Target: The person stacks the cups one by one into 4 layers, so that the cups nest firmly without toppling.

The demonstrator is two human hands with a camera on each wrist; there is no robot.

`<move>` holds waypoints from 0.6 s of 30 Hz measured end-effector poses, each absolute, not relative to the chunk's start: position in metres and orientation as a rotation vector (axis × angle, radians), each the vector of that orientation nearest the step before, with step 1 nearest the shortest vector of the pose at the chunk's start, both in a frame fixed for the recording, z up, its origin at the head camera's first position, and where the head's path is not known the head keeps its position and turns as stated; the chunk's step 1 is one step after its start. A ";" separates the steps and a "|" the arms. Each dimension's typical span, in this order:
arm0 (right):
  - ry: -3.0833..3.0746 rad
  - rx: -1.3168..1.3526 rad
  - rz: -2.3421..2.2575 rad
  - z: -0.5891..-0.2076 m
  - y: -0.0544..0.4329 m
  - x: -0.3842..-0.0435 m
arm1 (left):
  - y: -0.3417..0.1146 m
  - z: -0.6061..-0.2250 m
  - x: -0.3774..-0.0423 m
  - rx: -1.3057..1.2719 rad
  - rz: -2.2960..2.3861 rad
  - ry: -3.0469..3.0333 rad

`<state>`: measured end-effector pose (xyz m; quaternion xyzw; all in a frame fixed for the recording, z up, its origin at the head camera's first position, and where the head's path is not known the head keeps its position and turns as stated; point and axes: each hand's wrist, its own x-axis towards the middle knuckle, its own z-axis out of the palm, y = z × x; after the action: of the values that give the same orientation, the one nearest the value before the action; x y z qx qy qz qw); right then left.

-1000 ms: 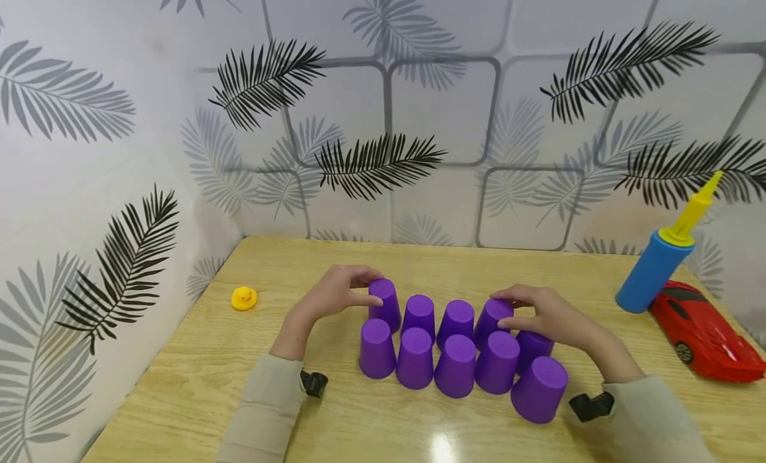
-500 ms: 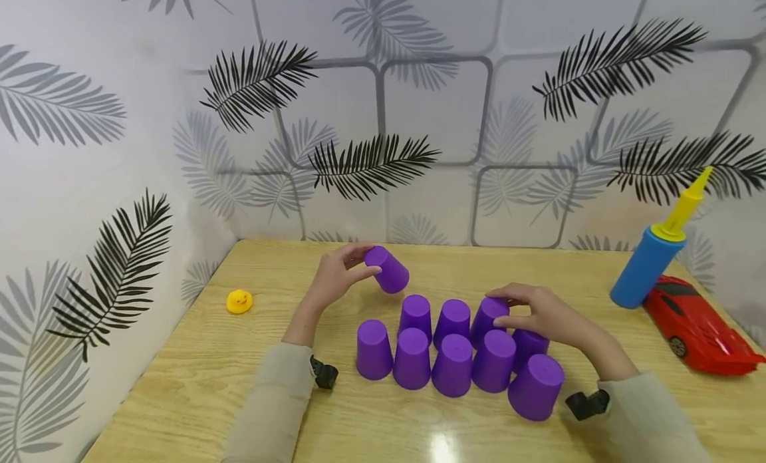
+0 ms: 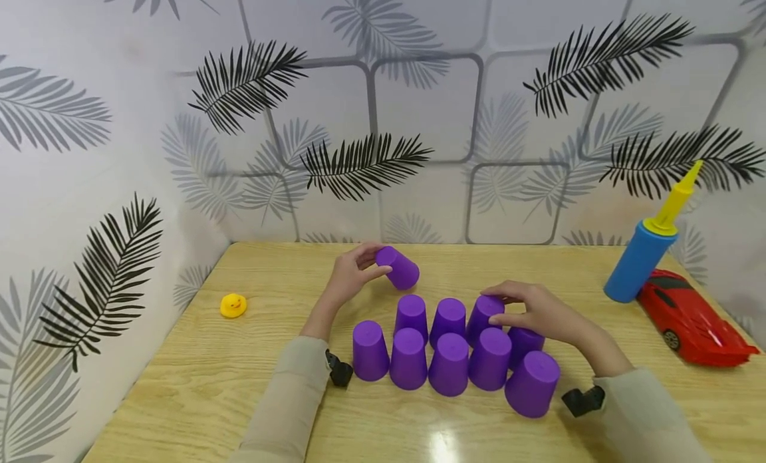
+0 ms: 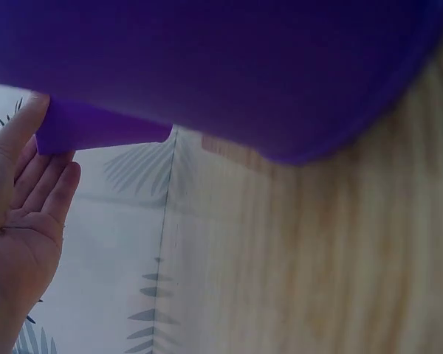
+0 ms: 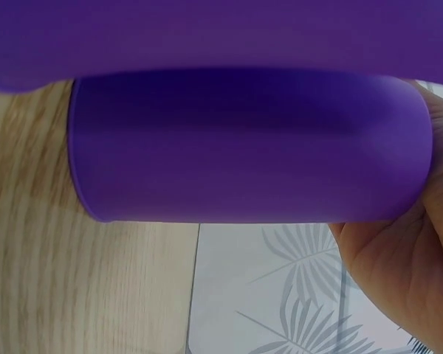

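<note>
My left hand (image 3: 354, 273) holds a purple cup (image 3: 402, 270) by its closed end, beyond the back row. That cup leans, mouth down to the right; in the left wrist view it is partly hidden behind a nearer cup (image 4: 229, 66). Two rows of purple cups stand upside down mid-table. My right hand (image 3: 547, 313) grips the back-row cup (image 3: 482, 320) near its top, thumb on the near side. Beneath this hand is another back-row cup (image 3: 525, 346), partly covered. In the right wrist view a cup (image 5: 244, 162) hides most of the fingers.
The front row runs from a left-end cup (image 3: 370, 353) to a right-end cup (image 3: 531, 386) set nearer me. A yellow toy duck (image 3: 233, 305) sits at the left. On the right, a blue and yellow hand pump (image 3: 640, 260) leans by a red toy car (image 3: 694, 320). Patterned walls border the table.
My left hand has lifted the cup off the back row's left end, carried it away from me, tilted it and brought it slightly right. The right hand keeps its grip in place.
</note>
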<state>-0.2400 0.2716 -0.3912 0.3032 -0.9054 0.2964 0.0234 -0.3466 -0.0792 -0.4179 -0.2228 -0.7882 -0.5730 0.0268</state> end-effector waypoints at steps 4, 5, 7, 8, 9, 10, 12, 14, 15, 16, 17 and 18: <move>-2.816 0.928 0.914 -0.390 0.271 -0.240 | -0.075 -0.418 -0.349 -0.692 -1.720 -2.499; -2.822 0.925 0.914 -0.390 0.271 -0.240 | -0.074 -0.417 -0.349 -0.690 -1.696 -2.519; -2.825 0.924 0.917 -0.389 0.271 -0.240 | -0.072 -0.417 -0.351 -0.698 -1.654 -2.552; -2.825 0.923 0.918 -0.389 0.271 -0.240 | -0.070 -0.416 -0.352 -0.702 -1.622 -2.571; -2.825 0.923 0.920 -0.388 0.271 -0.239 | -0.069 -0.415 -0.353 -0.710 -1.584 -2.590; -2.822 0.925 0.920 -0.388 0.271 -0.239 | -0.068 -0.414 -0.354 -0.716 -1.551 -2.607; -2.813 0.930 0.919 -0.387 0.272 -0.239 | -0.064 -0.412 -0.355 -0.733 -1.480 -2.636; -2.808 0.932 0.920 -0.387 0.272 -0.239 | -0.061 -0.409 -0.357 -0.746 -1.423 -2.665; -2.807 0.933 0.922 -0.388 0.272 -0.239 | -0.059 -0.408 -0.357 -0.758 -1.399 -2.676; -2.804 0.937 0.927 -0.388 0.272 -0.239 | -0.058 -0.407 -0.357 -0.769 -1.381 -2.689; -2.803 0.941 0.929 -0.389 0.272 -0.239 | -0.056 -0.406 -0.358 -0.782 -1.361 -2.703; -2.803 0.942 0.931 -0.390 0.273 -0.239 | -0.055 -0.405 -0.358 -0.790 -1.353 -2.715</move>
<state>-0.2391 0.2725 -0.3895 0.3039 -0.9040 0.3001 0.0205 -0.3580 -0.0547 -0.4050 -0.2521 -0.8662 -0.4315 0.0033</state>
